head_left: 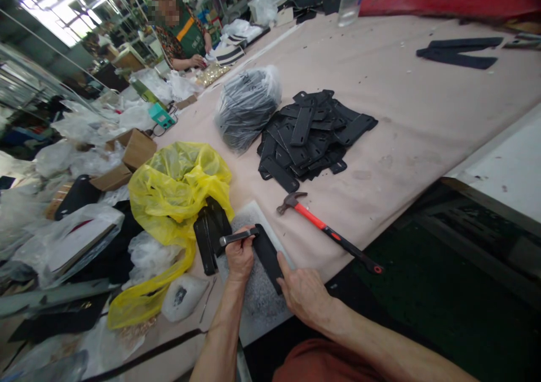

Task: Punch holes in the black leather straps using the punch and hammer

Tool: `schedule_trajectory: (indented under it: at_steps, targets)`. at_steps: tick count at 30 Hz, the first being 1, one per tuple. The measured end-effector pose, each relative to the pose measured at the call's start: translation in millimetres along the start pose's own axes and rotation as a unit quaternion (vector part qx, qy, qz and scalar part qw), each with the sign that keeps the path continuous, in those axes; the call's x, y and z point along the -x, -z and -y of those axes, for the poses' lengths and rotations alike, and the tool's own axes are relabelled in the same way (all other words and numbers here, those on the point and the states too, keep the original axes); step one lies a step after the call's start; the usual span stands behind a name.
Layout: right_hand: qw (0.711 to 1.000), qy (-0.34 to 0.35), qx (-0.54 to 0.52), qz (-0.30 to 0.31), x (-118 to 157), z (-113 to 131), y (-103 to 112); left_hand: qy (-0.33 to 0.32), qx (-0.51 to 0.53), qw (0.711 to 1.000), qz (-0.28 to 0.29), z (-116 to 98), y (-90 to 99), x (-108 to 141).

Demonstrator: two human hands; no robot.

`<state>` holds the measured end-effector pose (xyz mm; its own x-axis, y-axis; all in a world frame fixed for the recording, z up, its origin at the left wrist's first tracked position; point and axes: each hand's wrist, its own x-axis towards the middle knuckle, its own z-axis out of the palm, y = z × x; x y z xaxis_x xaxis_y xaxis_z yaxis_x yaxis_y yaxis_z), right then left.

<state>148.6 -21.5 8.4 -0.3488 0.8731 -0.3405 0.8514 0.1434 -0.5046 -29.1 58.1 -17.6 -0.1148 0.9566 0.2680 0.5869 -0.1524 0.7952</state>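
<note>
My left hand [239, 256] grips a slim metal punch tool [237, 236], held over a grey pad [258, 292] at the near table edge. My right hand [305, 295] rests on the pad, its thumb pressing on a black strap piece [267, 254] that lies across the pad. Two or three similar black pieces [210, 231] lie just left of the pad, against a yellow plastic bag [174, 193].
A red-handled hammer [325, 229] lies right of the pad. Behind it are a pile of black strap pieces [310, 135] and a clear bag of more [247, 107]. Cardboard boxes [135, 151] and plastic bags crowd the left. Another person [182, 32] works at the far end.
</note>
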Motion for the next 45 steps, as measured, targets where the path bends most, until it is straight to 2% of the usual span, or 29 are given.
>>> schedule_trajectory:
  at_steps: [4, 8, 10, 13, 15, 17, 19, 21, 23, 25, 26, 27, 29, 30, 31, 32, 34, 36, 37, 38, 40, 41, 42, 43, 44, 45]
  targets:
    - [1.000, 0.003, 0.005, 0.016, -1.5, 2.2, 3.3, -0.022, -0.016, 0.999, 0.021, 0.8, -1.3, -4.4]
    - [1.000, 0.000, 0.000, 0.026, -0.1, 4.0, 3.2, -0.037, -0.066, 0.997, 0.009, 4.0, -4.8, -5.3]
    - [1.000, 0.005, -0.016, 0.022, 0.5, 0.6, 9.8, -0.045, -0.095, 0.994, 0.007, 5.4, -6.7, -5.0]
    - [0.999, 0.008, -0.031, -0.044, -2.3, -18.3, 32.5, -0.058, -0.123, 0.991, 0.005, 6.6, -9.0, -4.7]
    - [0.992, -0.018, 0.006, -0.122, -7.0, -40.5, 50.6, -0.065, -0.127, 0.990, 0.003, 6.6, -9.8, -4.4]
    - [0.981, -0.055, 0.067, -0.172, -12.6, -65.9, 64.1, -0.070, -0.126, 0.990, 0.004, 6.1, -10.1, -4.0]
    - [0.977, -0.077, 0.112, -0.165, -17.1, -88.5, 70.0, -0.069, -0.131, 0.989, 0.011, 5.2, -10.1, -3.6]
    - [0.981, -0.082, 0.112, -0.135, -19.0, -103.5, 70.0, -0.064, -0.142, 0.988, 0.018, 3.9, -10.1, -3.1]
    - [0.989, -0.093, 0.054, -0.104, -18.5, -109.3, 67.8, -0.063, -0.152, 0.986, 0.021, 2.2, -10.0, -2.9]
    - [0.986, -0.129, -0.089, -0.052, -16.0, -107.7, 65.6, -0.065, -0.158, 0.985, 0.020, 0.3, -9.6, -2.8]
    - [0.970, -0.152, -0.190, -0.011, -14.4, -105.4, 64.4, -0.066, -0.161, 0.985, 0.018, -0.7, -9.2, -2.7]
    - [0.939, -0.170, -0.295, 0.035, -12.7, -102.7, 63.1, -0.066, -0.164, 0.984, 0.017, -1.5, -8.9, -2.5]
    - [0.859, -0.189, -0.464, 0.105, -9.8, -97.5, 61.1, -0.067, -0.164, 0.984, 0.014, -2.5, -8.2, -2.0]
    - [0.829, -0.195, -0.509, 0.122, -9.0, -94.9, 61.7, -0.069, -0.161, 0.985, 0.013, -2.6, -8.0, -1.6]
    - [0.817, -0.198, -0.527, 0.126, -8.5, -91.8, 64.6, -0.071, -0.155, 0.985, 0.010, -2.5, -8.0, -1.3]
    - [0.821, -0.199, -0.523, 0.113, -8.0, -87.5, 71.1, -0.074, -0.150, 0.986, 0.007, -2.2, -8.1, -1.0]
    - [0.861, -0.181, -0.471, 0.056, -5.5, -72.4, 96.9, -0.079, -0.142, 0.987, -0.003, -1.3, -8.6, -0.4]
    - [0.911, -0.108, -0.394, -0.052, 1.4, -46.7, 137.9, -0.078, -0.140, 0.987, -0.008, -0.7, -9.1, -0.2]
    - [0.925, -0.050, -0.357, -0.120, 6.6, -30.9, 160.6, -0.076, -0.139, 0.987, -0.008, -0.7, -9.2, -0.1]
    - [0.919, 0.013, -0.333, -0.213, 12.1, -14.7, 181.8, -0.072, -0.139, 0.988, -0.007, -0.8, -9.1, -0.1]
    - [0.868, 0.099, -0.306, -0.377, 21.9, 13.5, 211.2, -0.064, -0.140, 0.988, -0.002, -1.2, -8.8, -0.2]
    - [0.839, 0.135, -0.290, -0.440, 25.0, 22.8, 216.7, -0.061, -0.140, 0.988, 0.002, -1.3, -8.6, -0.2]
    - [0.827, 0.169, -0.251, -0.474, 26.3, 27.9, 215.7, -0.059, -0.141, 0.988, 0.005, -1.3, -8.5, -0.1]
    - [0.834, 0.201, -0.192, -0.476, 26.1, 28.7, 209.8, -0.057, -0.140, 0.988, 0.009, -1.1, -8.4, 0.0]
    - [0.855, 0.228, -0.121, -0.451, 24.6, 25.8, 201.1, -0.056, -0.139, 0.989, 0.012, -0.6, -8.4, 0.3]
    - [0.882, 0.246, -0.044, -0.399, 22.6, 20.6, 192.2, -0.054, -0.137, 0.989, 0.013, 0.0, -8.5, 0.7]
